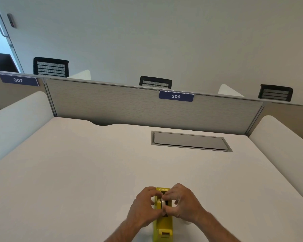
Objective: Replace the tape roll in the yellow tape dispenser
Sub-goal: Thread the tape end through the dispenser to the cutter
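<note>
A yellow tape dispenser (163, 224) stands on the white desk (77, 172) near its front edge, its cutter end toward me. A white tape roll (163, 203) sits in the dispenser's slot, only its top edge showing. My left hand (144, 206) grips the dispenser's left side with the thumb and fingers around the roll. My right hand (183, 203) holds the right side, its fingertips pinching the roll from above. Both hands hide most of the roll and the dispenser's middle.
A grey cable hatch (191, 141) is set into the desk at the back right. A grey partition (129, 105) with a "306" label (176, 96) closes the far edge. White side dividers (16, 119) flank the desk. Black chair backs show behind the partition.
</note>
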Demonstrator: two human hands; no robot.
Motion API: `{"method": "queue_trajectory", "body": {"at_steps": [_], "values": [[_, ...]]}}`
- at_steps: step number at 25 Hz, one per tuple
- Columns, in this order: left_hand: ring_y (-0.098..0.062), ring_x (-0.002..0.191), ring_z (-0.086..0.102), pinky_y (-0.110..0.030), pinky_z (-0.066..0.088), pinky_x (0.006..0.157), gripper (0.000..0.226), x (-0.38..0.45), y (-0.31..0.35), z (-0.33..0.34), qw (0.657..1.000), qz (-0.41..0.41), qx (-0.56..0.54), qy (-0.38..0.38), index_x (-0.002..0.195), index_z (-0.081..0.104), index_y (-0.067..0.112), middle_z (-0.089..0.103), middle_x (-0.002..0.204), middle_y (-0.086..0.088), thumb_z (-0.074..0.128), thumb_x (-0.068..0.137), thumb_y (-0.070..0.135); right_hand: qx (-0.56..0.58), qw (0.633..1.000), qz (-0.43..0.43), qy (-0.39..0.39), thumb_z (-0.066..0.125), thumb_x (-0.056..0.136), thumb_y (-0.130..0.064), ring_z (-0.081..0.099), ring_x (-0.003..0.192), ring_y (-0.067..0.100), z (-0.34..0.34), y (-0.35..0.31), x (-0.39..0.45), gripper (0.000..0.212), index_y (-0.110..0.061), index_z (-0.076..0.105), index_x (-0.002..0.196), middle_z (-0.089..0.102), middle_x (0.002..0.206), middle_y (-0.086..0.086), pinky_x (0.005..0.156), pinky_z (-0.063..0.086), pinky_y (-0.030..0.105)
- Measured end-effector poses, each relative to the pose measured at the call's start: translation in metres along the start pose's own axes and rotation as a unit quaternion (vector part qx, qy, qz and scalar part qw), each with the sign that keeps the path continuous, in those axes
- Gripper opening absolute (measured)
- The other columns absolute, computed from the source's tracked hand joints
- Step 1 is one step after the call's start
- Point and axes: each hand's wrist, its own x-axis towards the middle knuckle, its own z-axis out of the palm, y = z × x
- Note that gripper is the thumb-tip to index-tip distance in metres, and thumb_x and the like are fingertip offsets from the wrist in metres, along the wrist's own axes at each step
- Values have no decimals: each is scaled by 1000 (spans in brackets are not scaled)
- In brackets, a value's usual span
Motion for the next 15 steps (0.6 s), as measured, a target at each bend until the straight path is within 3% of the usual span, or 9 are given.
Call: {"method": "queue_trajectory", "body": {"at_steps": [9, 15], "values": [[-10, 100, 59, -15, 53, 81, 53, -1, 1, -1, 1000, -3, 0, 3, 109, 66, 37, 49, 130, 17, 86, 60, 40, 12, 1000, 1, 4, 68, 78, -42, 56, 89, 3, 1, 3, 3, 21, -37, 78, 96, 75, 90, -24, 67, 53, 23], [-11, 99, 59, -17, 55, 82, 54, -2, 1, -2, 1000, -4, 1, -1, 109, 66, 37, 49, 131, 16, 86, 59, 39, 9, 1000, -2, 4, 67, 82, -38, 57, 89, 4, 0, 3, 3, 18, -37, 77, 97, 65, 84, -36, 70, 54, 27]]}}
